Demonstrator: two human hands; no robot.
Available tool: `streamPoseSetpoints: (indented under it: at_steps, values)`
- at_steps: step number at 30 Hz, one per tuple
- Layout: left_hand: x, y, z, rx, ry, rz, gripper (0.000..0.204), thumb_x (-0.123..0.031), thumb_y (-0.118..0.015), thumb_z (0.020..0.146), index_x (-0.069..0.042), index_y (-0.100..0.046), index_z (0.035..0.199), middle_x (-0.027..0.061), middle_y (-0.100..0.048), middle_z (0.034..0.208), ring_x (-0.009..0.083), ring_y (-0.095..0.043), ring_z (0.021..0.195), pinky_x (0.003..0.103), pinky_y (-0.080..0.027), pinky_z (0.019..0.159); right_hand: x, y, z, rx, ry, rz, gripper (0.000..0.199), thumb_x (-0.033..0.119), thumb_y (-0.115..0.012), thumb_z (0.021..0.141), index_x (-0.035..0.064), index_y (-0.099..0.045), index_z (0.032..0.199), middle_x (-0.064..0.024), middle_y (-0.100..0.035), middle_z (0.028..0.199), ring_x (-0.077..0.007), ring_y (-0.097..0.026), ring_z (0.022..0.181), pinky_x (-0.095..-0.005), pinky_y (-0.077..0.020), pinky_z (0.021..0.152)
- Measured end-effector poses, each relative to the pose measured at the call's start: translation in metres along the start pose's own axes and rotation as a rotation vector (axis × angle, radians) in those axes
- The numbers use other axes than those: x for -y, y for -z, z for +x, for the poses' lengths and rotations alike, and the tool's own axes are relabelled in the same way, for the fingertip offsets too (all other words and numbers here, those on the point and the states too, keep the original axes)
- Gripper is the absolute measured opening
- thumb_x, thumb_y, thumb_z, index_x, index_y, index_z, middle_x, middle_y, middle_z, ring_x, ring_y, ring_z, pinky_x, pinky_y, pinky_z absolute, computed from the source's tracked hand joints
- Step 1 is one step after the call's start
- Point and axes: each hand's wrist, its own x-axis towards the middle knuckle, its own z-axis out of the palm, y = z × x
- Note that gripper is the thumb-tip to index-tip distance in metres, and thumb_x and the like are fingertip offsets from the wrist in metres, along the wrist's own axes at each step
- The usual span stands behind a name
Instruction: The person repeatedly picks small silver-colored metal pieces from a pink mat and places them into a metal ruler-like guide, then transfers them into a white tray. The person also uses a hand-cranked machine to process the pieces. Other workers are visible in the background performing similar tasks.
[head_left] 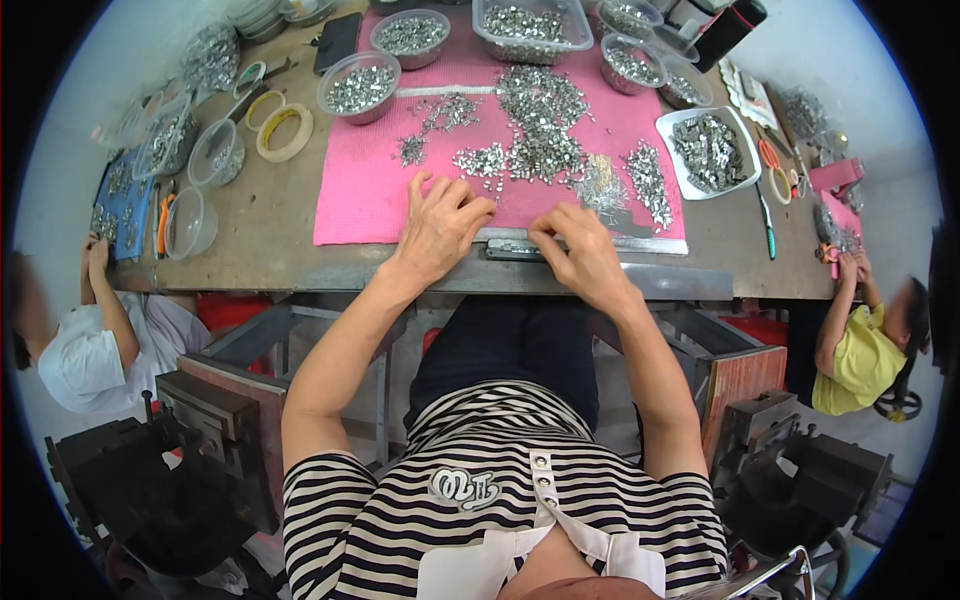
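Head view: a seated person in a striped top works at a brown wooden tabletop (250, 240), both hands at the near edge of a pink woven mat (360, 195). The left hand (440, 225) lies palm down with fingers spread and loosely curled, gripping nothing visible. The right hand (580, 250) has its fingertips pinched together on a long grey metal strip (530, 245), which lies along the mat's near edge between the 2 hands.

Just beyond the fingers, loose small silver metal pieces (540, 125) lie heaped across the mat, a large unsorted share by the look of it. Farther off, clear plastic round bowls (358, 88) and a white square tray (745, 135) to the right hand's far side already hold many pieces. Whether the strip is partly filled cannot be told.

At either side of the tabletop, 2 other people sit.
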Motion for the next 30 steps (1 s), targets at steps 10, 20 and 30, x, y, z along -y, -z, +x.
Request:
streamPoseSetpoints:
  at_steps: [10, 20, 30]
  values:
    - [0.000, -0.006, 0.001, -0.057, -0.007, 0.056, 0.008, -0.014, -0.073, 0.091, -0.011, -0.066, 0.091, 0.0036, -0.060, 0.090, 0.0242, -0.060, 0.093, 0.052, -0.034, 0.105, 0.008, -0.014, -0.016, -0.108, 0.111, -0.080, 0.013, -0.001, -0.075, 0.083, 0.0025, -0.068, 0.093, -0.0090, -0.061, 0.091, -0.0294, -0.060, 0.087, -0.0412, -0.0479, 0.078]
    - [0.004, 0.008, -0.002, -0.075, -0.010, 0.082, 0.009, -0.015, -0.072, 0.091, -0.009, -0.065, 0.093, 0.0052, -0.058, 0.089, 0.0248, -0.059, 0.093, 0.055, -0.034, 0.107, 0.009, -0.016, -0.018, -0.091, 0.181, -0.217, 0.012, 0.002, -0.075, 0.083, 0.0033, -0.068, 0.093, -0.0086, -0.061, 0.092, -0.0287, -0.059, 0.083, -0.0418, -0.0477, 0.077]
    - [0.008, 0.017, -0.010, 0.030, 0.027, 0.065, 0.010, -0.012, -0.075, 0.088, -0.014, -0.072, 0.098, 0.0020, -0.058, 0.092, 0.0227, -0.060, 0.096, 0.056, -0.033, 0.109, -0.005, -0.025, 0.027, 0.000, 0.169, -0.163, 0.011, 0.008, -0.074, 0.086, 0.0035, -0.071, 0.095, -0.0112, -0.063, 0.092, -0.0310, -0.062, 0.087, -0.0427, -0.0474, 0.079]
